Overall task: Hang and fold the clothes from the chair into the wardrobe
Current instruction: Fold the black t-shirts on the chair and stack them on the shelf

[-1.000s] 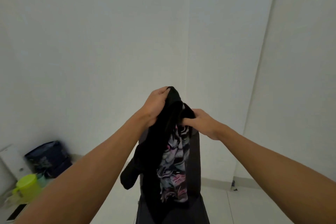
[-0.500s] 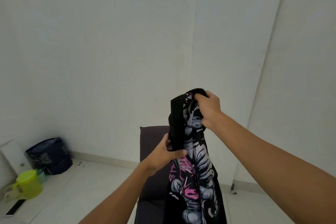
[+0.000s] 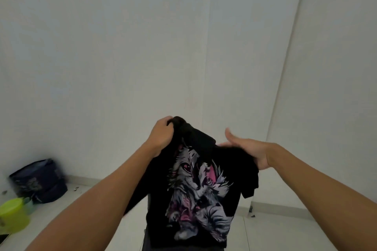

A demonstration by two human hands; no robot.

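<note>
Since half a second ago the hands have traded heights: the left hand (image 3: pixel 161 138), which then gripped the black T-shirt (image 3: pixel 195 185) low at its middle, now grips a bunched top corner up high, while the right hand (image 3: pixel 247 151), which then clutched the top of the cloth, has dropped to the shirt's right shoulder. That shirt is held up in the air in front of the person, at the middle of the view, its grey, white and pink print facing the camera and its hem hanging down to the bottom edge. Left fingers are curled tight round the fabric. On the right, the thumb stands up and the palm lies against the cloth; the fingers are hidden behind the shirt, so I cannot tell whether they clasp it. Below the shirt a dark strip shows that may be the chair, too hidden to tell. Far left on the white floor sits a dark blue bag (image 3: pixel 38 181) against the wall, with a lime green jug (image 3: pixel 13 214) nearer, at the left edge.
</note>
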